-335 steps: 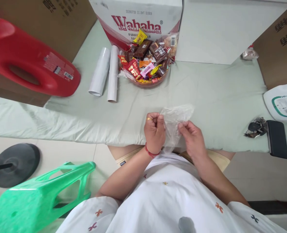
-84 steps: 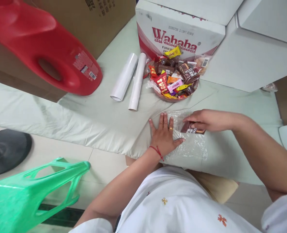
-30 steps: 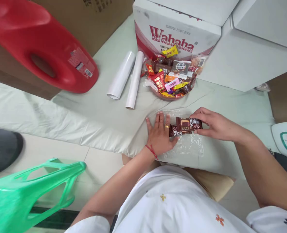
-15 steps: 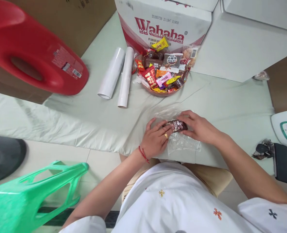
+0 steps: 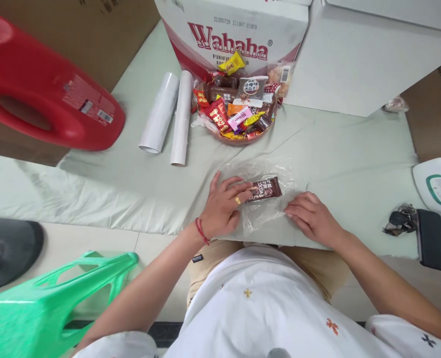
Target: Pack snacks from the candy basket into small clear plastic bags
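A brown cocoa candy bar (image 5: 267, 189) in a printed wrapper lies on a crinkled piece of clear plastic film (image 5: 261, 215) near the table's front edge. My left hand (image 5: 224, 204) rests flat over the bar's left end, its fingers stretched out and touching the wrapper. To the right of the bar, my right hand (image 5: 313, 218) has its fingertips pinched together at the film's right edge. The film spreads around the bar on several sides, and part of it is under my left hand.
Behind the film stands a bowl (image 5: 235, 141) heaped with wrapped sweets, before a Wahaha carton (image 5: 235, 35). Two white rolls (image 5: 181, 119) and a red jug (image 5: 56, 94) are left of it. Keys (image 5: 401, 219) and a phone (image 5: 431, 238) lie right. A green stool (image 5: 26, 318) is on the floor.
My right hand has left the bar's right end and moved right and down to the film's edge. The bar's right end is now uncovered, and my left hand stays on it.
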`<action>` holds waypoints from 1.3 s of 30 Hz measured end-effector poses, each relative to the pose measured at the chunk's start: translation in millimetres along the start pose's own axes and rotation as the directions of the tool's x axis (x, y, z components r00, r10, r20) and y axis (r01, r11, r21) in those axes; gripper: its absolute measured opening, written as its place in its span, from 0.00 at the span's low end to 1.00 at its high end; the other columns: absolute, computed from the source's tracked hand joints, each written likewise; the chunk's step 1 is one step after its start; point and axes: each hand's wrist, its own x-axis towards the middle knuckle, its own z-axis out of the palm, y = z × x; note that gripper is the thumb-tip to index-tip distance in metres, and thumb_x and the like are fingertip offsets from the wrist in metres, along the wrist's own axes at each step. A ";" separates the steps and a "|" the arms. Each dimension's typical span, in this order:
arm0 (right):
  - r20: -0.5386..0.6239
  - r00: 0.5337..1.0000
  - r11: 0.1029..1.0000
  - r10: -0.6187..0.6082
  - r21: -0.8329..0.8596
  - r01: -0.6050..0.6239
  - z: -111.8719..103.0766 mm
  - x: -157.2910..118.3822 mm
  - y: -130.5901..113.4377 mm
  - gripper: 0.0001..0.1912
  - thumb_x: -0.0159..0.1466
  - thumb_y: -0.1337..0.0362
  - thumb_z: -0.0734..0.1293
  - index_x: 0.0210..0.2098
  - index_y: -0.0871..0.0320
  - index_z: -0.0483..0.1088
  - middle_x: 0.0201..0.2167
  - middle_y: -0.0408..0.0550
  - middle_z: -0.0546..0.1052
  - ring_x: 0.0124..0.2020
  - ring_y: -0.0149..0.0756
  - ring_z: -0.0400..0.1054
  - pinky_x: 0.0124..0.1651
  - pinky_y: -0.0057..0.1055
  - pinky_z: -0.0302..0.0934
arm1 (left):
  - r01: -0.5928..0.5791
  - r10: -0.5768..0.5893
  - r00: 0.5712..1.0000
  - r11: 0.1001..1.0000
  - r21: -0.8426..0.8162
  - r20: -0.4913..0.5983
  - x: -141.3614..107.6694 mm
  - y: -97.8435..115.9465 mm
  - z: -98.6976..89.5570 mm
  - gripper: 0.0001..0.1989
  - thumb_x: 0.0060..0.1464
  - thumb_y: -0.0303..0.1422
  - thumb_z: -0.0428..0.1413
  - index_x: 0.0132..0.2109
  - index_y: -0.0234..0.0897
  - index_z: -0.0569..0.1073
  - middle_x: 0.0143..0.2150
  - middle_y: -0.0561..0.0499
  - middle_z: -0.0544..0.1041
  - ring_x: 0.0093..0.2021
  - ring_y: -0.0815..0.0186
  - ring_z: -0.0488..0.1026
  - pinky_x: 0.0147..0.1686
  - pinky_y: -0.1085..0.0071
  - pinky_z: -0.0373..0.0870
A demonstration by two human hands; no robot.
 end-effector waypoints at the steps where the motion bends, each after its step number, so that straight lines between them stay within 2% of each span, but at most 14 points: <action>1: -0.003 1.000 1.000 0.002 0.029 -0.002 -5.8 7.0 0.7 0.10 0.72 0.68 0.63 0.49 0.52 0.75 0.39 0.51 0.80 0.43 0.45 0.68 0.47 0.45 0.66 | -0.009 0.009 1.000 1.000 0.022 0.010 -1.1 -3.3 -2.4 0.36 0.43 0.26 0.51 0.62 0.50 0.74 0.65 0.51 0.77 0.71 0.52 0.63 0.74 0.38 0.32; 5: -0.013 1.000 0.994 0.017 0.104 -0.015 -22.7 32.3 7.8 0.09 0.73 0.66 0.62 0.47 0.53 0.74 0.33 0.48 0.78 0.36 0.42 0.67 0.42 0.40 0.65 | -0.023 0.019 0.999 0.994 0.111 0.032 -8.1 -14.7 -9.4 0.39 0.44 0.24 0.52 0.65 0.52 0.73 0.60 0.50 0.78 0.70 0.48 0.63 0.73 0.32 0.31; 8: -0.022 0.999 0.988 0.033 0.152 -0.029 -25.0 46.1 13.4 0.09 0.73 0.64 0.62 0.46 0.52 0.75 0.32 0.47 0.78 0.34 0.41 0.68 0.39 0.38 0.65 | -0.041 0.042 0.999 0.982 0.183 -0.004 -12.5 -14.5 -10.6 0.38 0.47 0.24 0.53 0.65 0.54 0.74 0.57 0.48 0.77 0.69 0.47 0.64 0.71 0.29 0.33; 13: -0.017 0.999 0.982 0.050 0.183 -0.046 -24.0 57.7 15.6 0.09 0.73 0.61 0.62 0.45 0.51 0.76 0.31 0.46 0.79 0.34 0.40 0.68 0.41 0.37 0.65 | -0.127 0.141 0.988 0.971 0.203 -0.056 -9.7 2.6 -2.7 0.27 0.59 0.30 0.57 0.62 0.63 0.75 0.63 0.51 0.74 0.71 0.50 0.62 0.73 0.32 0.32; 15: -0.024 0.997 0.978 0.077 0.198 -0.071 -25.0 58.6 16.5 0.09 0.73 0.61 0.63 0.45 0.51 0.76 0.31 0.46 0.79 0.34 0.39 0.69 0.41 0.37 0.65 | -0.149 0.166 0.984 0.968 0.201 -0.071 -6.5 7.2 1.9 0.20 0.62 0.32 0.57 0.56 0.62 0.78 0.65 0.54 0.74 0.74 0.52 0.59 0.74 0.33 0.29; 17: -0.031 0.991 0.969 0.130 0.217 -0.120 -26.0 58.6 19.3 0.10 0.73 0.59 0.63 0.43 0.51 0.77 0.31 0.46 0.79 0.34 0.39 0.70 0.41 0.36 0.65 | -0.123 0.145 0.984 0.975 0.188 -0.107 -4.1 7.5 4.1 0.10 0.64 0.33 0.57 0.47 0.55 0.81 0.64 0.55 0.76 0.75 0.53 0.59 0.74 0.35 0.27; 19: -0.037 0.979 0.953 0.200 0.237 -0.186 -25.6 58.6 23.8 0.11 0.72 0.57 0.64 0.42 0.52 0.78 0.32 0.46 0.79 0.34 0.38 0.71 0.40 0.35 0.65 | -0.086 0.108 0.983 0.986 0.144 -0.151 -3.7 4.8 2.5 0.07 0.65 0.35 0.56 0.39 0.49 0.80 0.60 0.55 0.80 0.74 0.54 0.61 0.74 0.36 0.27; 22: -0.038 0.950 0.915 0.309 0.283 -0.287 -21.9 60.8 31.4 0.13 0.70 0.54 0.66 0.40 0.53 0.78 0.34 0.46 0.80 0.33 0.36 0.71 0.39 0.33 0.64 | -0.056 0.060 0.983 0.998 0.028 -0.173 -7.5 -0.5 -4.4 0.09 0.67 0.35 0.53 0.39 0.45 0.77 0.50 0.54 0.84 0.69 0.57 0.70 0.75 0.38 0.30; 25: -0.028 0.911 0.865 0.410 0.330 -0.379 -16.0 66.6 36.3 0.15 0.70 0.51 0.66 0.38 0.55 0.78 0.29 0.44 0.77 0.29 0.34 0.67 0.34 0.31 0.60 | 0.081 -0.092 0.979 0.994 -0.069 -0.183 -13.2 -3.2 -7.6 0.11 0.70 0.35 0.49 0.40 0.42 0.75 0.41 0.53 0.85 0.56 0.61 0.80 0.75 0.42 0.38; 28: -0.018 0.868 0.821 0.496 0.335 -0.463 -9.4 74.8 39.6 0.18 0.69 0.49 0.66 0.35 0.56 0.76 0.23 0.40 0.70 0.24 0.31 0.60 0.30 0.30 0.55 | 0.285 -0.303 0.926 0.952 -0.109 -0.224 -14.7 -3.9 -2.4 0.14 0.70 0.37 0.47 0.41 0.40 0.75 0.42 0.50 0.84 0.48 0.62 0.81 0.73 0.45 0.49; 31: -0.013 0.837 0.818 0.547 0.220 -0.531 -0.1 81.2 44.6 0.17 0.69 0.50 0.64 0.35 0.56 0.75 0.20 0.40 0.67 0.23 0.33 0.59 0.29 0.31 0.53 | 0.439 -0.442 0.851 0.895 -0.079 -0.282 -10.3 -5.7 7.1 0.16 0.69 0.38 0.48 0.37 0.40 0.76 0.41 0.47 0.83 0.48 0.58 0.78 0.68 0.44 0.56; 35: -0.096 0.836 0.827 0.541 -0.123 -0.549 16.7 82.0 50.5 0.13 0.69 0.55 0.64 0.42 0.55 0.75 0.27 0.48 0.75 0.32 0.43 0.67 0.31 0.33 0.52 | 0.554 -0.496 0.793 0.829 0.079 -0.355 -6.1 -10.3 14.7 0.14 0.62 0.40 0.55 0.30 0.39 0.75 0.35 0.42 0.77 0.49 0.47 0.71 0.54 0.44 0.65; 37: -0.153 0.849 0.817 0.506 -0.231 -0.529 24.4 80.1 50.4 0.14 0.70 0.55 0.62 0.45 0.56 0.74 0.33 0.54 0.78 0.38 0.48 0.69 0.31 0.34 0.53 | 0.589 -0.506 0.763 0.801 0.108 -0.403 -8.4 -9.4 13.9 0.12 0.60 0.40 0.56 0.33 0.38 0.76 0.39 0.39 0.76 0.50 0.45 0.69 0.50 0.44 0.66; 39: -0.174 0.860 0.814 0.479 -0.278 -0.510 30.3 78.5 48.3 0.15 0.72 0.56 0.60 0.46 0.56 0.73 0.36 0.57 0.79 0.42 0.52 0.70 0.32 0.36 0.54 | 0.595 -0.475 0.721 0.798 0.099 -0.505 -12.0 -3.1 11.0 0.08 0.60 0.36 0.56 0.38 0.38 0.77 0.44 0.37 0.75 0.53 0.43 0.68 0.51 0.42 0.64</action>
